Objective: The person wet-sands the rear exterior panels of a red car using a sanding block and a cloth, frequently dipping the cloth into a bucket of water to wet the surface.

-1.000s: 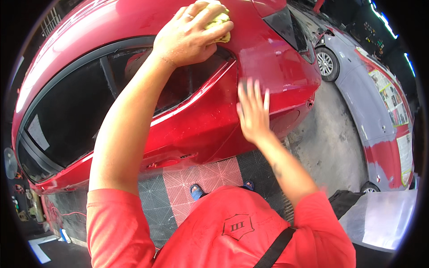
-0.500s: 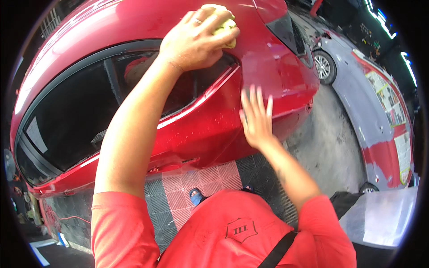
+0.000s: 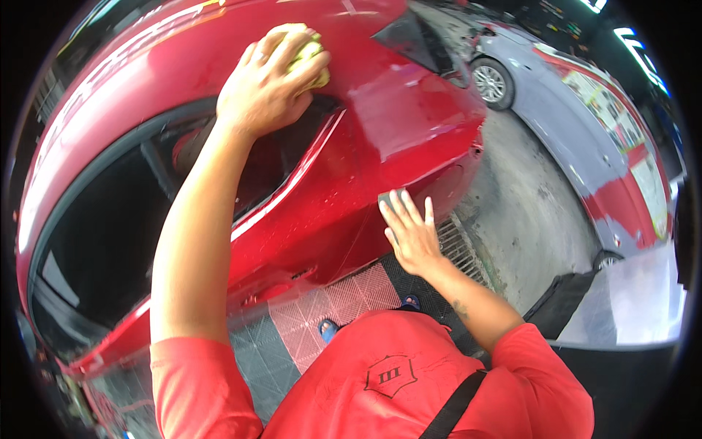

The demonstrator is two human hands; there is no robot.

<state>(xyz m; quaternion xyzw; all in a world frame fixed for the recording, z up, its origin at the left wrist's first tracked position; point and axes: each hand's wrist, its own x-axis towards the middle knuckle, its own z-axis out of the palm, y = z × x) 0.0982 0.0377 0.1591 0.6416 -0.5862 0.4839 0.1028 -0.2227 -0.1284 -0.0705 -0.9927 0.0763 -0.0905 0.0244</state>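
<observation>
My left hand [image 3: 265,91] is closed around a crumpled yellow cloth [image 3: 313,67], resting on the red car [image 3: 322,186] just above the rear side window [image 3: 274,154]. My right hand [image 3: 412,234] lies with fingers nearly straight and slightly spread against the rear side panel. Under its fingertips, a small dark grey rectangular pad [image 3: 390,197] is pressed to the paint; the fingers cover part of it. Small pale droplets or specks dot the panel between both hands. A duller pinkish patch [image 3: 395,110] shows on the body above my right hand.
At the right stands a second car [image 3: 563,121] in grey and red, with printed paper taped along it. Grey concrete floor [image 3: 512,197] and a metal drain grate [image 3: 461,249] lie between the cars. My feet are on red and black floor tiles [image 3: 314,307].
My right hand has slid down the panel, nearer to me, with the grey pad under its fingers. My left hand keeps the cloth at about the same spot. The view has shifted.
</observation>
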